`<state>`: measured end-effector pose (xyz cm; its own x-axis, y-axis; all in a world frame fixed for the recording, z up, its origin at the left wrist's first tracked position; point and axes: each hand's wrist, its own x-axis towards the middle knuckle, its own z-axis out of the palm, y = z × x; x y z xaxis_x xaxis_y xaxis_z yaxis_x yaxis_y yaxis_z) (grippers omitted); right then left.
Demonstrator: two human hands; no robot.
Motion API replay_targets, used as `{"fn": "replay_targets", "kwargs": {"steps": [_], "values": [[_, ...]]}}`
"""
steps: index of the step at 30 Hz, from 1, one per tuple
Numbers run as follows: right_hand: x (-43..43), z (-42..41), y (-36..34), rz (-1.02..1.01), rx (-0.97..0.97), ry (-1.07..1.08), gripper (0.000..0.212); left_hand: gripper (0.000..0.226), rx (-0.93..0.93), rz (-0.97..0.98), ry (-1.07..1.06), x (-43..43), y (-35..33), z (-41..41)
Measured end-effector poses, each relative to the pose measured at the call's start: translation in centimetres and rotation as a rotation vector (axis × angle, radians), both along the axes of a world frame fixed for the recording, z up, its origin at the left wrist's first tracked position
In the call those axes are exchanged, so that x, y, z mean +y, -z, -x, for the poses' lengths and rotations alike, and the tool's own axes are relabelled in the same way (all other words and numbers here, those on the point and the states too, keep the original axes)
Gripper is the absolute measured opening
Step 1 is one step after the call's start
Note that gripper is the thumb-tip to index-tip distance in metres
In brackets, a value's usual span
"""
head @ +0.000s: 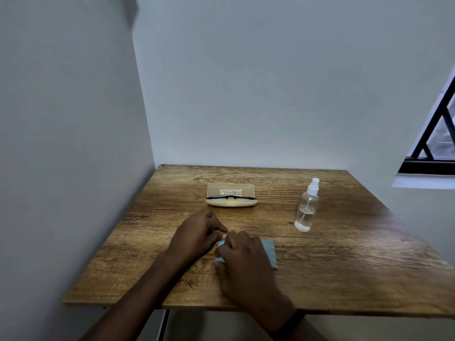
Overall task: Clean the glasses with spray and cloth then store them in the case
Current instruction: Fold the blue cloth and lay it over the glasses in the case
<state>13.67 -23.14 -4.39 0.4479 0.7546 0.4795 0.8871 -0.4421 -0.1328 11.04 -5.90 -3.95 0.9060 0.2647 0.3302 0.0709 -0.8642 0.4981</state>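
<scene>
Black-framed glasses (231, 198) folded across the open yellowish case (230, 190), lid raised behind, at the far middle of the wooden worktop (344, 267). Nearer, a light blue cloth (269, 252) flat on the wood, mostly covered. Right hand (243, 257) on top of it, fingers curled, gripping its left edge. Left hand (197, 233) just beside, fingertips curled in, pinching the cloth's far left corner and touching the right hand. Clear spray bottle (307, 207) with white nozzle upright to the right, well apart from case and cloth. Pale walls behind and left; dark-framed window (438, 143) far right.
</scene>
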Motion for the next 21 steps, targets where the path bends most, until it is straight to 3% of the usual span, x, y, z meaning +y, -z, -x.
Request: {"fn": "replay_targets", "kwargs": {"steps": [4,9,15,21], "values": [[1.2,1.0,0.1,0.079,-0.023,0.071,0.019,0.009,0.040,-0.135,-0.024,-0.4,-0.2,-0.3],[2.2,2.1,0.8,0.032,0.023,0.124,0.017,0.009,0.148,-0.251,0.013,-0.6,-0.3,-0.6],[2.6,2.7,1.1,-0.048,0.058,0.126,0.006,0.011,0.272,-0.170,0.051,0.7,-1.6,-0.7],[1.4,1.8,0.9,0.024,0.051,0.229,0.022,0.008,0.277,-0.091,0.039,0.2,-2.1,-0.7]]}}
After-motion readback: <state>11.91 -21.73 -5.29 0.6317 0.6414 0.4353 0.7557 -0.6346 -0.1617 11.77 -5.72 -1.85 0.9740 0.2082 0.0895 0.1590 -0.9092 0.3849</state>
